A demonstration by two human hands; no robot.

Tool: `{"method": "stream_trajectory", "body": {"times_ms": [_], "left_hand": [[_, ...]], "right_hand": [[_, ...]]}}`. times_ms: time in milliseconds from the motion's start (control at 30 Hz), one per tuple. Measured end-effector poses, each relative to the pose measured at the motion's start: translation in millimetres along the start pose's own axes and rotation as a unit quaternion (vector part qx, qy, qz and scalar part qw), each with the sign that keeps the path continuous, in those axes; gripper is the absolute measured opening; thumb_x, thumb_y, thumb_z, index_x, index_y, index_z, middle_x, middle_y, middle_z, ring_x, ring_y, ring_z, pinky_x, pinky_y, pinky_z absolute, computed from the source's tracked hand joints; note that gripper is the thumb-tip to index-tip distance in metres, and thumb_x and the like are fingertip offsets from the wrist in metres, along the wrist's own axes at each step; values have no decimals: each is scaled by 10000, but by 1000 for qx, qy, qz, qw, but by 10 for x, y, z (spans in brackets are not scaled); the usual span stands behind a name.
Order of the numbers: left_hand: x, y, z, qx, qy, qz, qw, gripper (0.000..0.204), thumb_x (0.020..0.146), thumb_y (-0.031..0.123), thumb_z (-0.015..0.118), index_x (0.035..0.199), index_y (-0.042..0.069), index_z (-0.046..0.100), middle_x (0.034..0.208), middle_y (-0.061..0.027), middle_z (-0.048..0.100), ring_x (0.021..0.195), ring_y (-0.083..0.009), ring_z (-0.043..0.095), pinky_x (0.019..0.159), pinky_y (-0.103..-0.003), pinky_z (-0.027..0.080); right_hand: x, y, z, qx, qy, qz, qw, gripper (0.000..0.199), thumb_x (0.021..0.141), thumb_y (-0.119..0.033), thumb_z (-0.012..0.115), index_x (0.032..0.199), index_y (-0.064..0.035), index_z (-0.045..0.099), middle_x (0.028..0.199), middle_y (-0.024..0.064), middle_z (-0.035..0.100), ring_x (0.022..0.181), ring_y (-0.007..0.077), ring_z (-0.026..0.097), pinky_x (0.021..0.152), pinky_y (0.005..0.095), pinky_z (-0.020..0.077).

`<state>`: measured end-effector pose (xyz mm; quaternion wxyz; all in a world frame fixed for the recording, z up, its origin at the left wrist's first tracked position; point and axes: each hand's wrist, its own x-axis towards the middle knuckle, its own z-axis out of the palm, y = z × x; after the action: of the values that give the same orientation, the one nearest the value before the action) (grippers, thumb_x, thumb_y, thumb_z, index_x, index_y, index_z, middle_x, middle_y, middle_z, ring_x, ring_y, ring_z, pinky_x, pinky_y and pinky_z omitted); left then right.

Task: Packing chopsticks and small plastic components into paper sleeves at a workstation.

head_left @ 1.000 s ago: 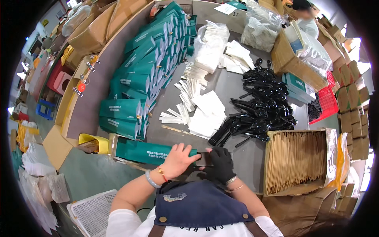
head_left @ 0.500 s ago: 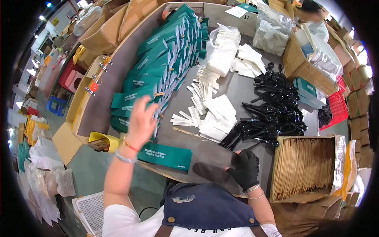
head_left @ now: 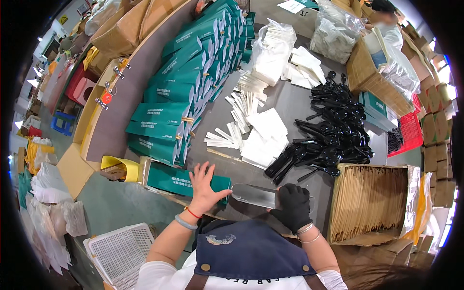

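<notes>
My bare left hand [head_left: 205, 186] is open, its fingers spread over a stack of flat green printed packets [head_left: 164, 179] in a narrow box at the table's front edge. To its right, my right hand [head_left: 292, 205], in a black fingerless glove, is closed on a long, clear plastic strip with rounded ends [head_left: 253, 194]. The strip reaches left toward the packets; part is hidden under the glove. Left of centre, overlapping filled green packets [head_left: 162, 118] lie in a long pile, wooden tips sticking out of some.
Square white napkins [head_left: 268, 128] and slim white paper packets [head_left: 237, 135] lie mid-table. Black plastic spoons [head_left: 333, 125] are heaped to their right. A carton of wooden sticks [head_left: 369, 205] stands at the right. A yellow container [head_left: 121, 169] stands at the left edge. A person [head_left: 389, 34] is at the far right.
My left hand has come down and right from the pile of filled packets to the green stack. The clear strip now shows under my right hand. The view has shifted slightly.
</notes>
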<state>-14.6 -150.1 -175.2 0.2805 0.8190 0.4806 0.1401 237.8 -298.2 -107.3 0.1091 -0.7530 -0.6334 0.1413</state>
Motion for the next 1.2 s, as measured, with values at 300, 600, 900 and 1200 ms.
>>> {"method": "stream_trajectory", "body": {"times_ms": [300,600,900,1200], "left_hand": [[384,24,-164,-55,-54,89,993,765,702,338,821,1317,1,515,1354,-186,500,1296,-386,412,1097,-534,277],[1189,-347,-45,72,40,124,989,105,744,142,749,812,118,672,874,-67,598,898,-307,552,793,-426,443],[1292,-302,-139,171,50,286,941,62,780,156,721,779,134,663,785,-26,601,820,-246,581,742,-390,441],[1163,-243,-215,115,42,296,947,66,795,161,687,797,112,643,762,-51,614,760,-259,615,695,-392,469]], "right_hand": [[368,-405,448,145,57,-88,984,603,669,-386,793,1145,-67,604,1140,125,592,1096,322,537,922,466,393],[-717,1350,105,77,380,233,892,279,804,-14,716,1055,-18,593,1042,72,589,982,206,560,906,321,455],[-1837,2404,109,-28,306,426,851,316,906,-219,672,1039,64,630,934,176,624,873,340,610,810,424,490],[-1677,2291,-2,-82,220,495,837,310,963,-177,559,1128,80,610,1114,251,631,1038,377,608,913,422,479]]}}
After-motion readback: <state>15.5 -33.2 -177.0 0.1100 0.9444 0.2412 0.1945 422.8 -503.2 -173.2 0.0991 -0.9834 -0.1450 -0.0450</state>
